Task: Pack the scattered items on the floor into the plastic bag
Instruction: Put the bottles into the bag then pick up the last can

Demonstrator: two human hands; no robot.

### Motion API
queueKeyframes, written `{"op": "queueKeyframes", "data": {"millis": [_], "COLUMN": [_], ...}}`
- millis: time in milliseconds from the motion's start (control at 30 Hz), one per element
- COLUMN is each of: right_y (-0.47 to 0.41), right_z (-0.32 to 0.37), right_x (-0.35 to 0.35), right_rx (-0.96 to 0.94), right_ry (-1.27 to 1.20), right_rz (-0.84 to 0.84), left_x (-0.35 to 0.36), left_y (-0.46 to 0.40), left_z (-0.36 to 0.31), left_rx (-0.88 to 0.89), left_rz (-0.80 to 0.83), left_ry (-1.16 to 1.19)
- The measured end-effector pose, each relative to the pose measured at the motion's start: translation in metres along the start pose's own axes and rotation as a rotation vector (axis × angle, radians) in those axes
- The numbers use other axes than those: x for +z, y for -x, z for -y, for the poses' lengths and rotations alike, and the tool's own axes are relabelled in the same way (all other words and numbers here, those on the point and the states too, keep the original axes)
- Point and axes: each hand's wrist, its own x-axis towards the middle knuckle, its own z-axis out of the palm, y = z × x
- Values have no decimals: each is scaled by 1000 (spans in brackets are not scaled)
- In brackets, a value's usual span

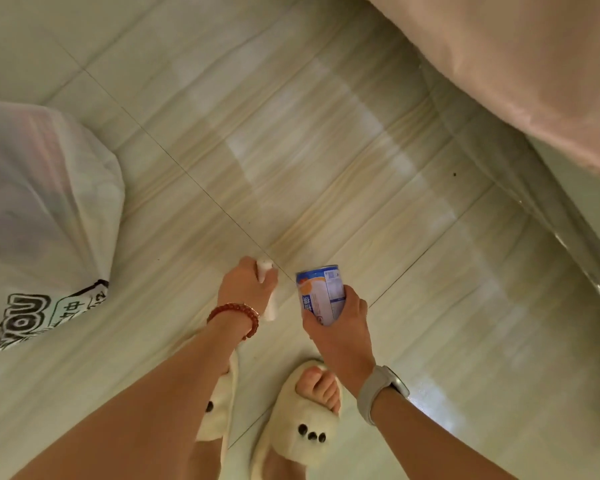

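Observation:
My left hand (245,287), with a red bead bracelet on the wrist, grips a small white tube-like item (269,289) whose ends stick out above and below the fingers. My right hand (340,323), with a grey watch on the wrist, holds a blue and white can (321,292) upright above the tiled floor. A translucent white plastic bag (42,216) with black print sits on the floor at the left, well apart from both hands; blurred shapes show faintly through it.
A pink bed cover (520,67) hangs over the upper right corner, with a shiny rail (575,244) under it. My feet in fluffy cream slippers (302,420) stand on the tiled floor (291,150) below the hands.

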Motion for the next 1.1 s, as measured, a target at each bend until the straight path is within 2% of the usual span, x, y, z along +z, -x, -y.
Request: {"op": "queueKeyframes", "data": {"millis": [100,233,333,567,700,800,900,1000,1100], "right_y": [35,84,121,193,213,210,200,178,152], "right_z": [32,97,154,285,329,346,357,361,365], "right_x": [-15,-20,-12,46,92,133,168,198,225], "right_rx": [-17,-101,-208,-436,-498,-547,-630,-650,-671], "right_ry": [66,171,234,355,427,556,756,863,911], "right_rz": [59,164,231,364,383,351,296,292,263], "left_x": [-37,-110,-174,-318,-362,-377,-377,-371,-362], "left_y": [57,113,139,166,163,148,121,89,57], "left_z": [13,23,33,71,97,120,139,151,160], "left_rx": [-110,-217,-301,-389,-409,-449,-506,-545,-500], "left_rz": [1,-158,-212,-405,-499,-569,-567,-562,-572], "left_ry": [168,407,522,904,1036,1082,1101,1016,911]}}
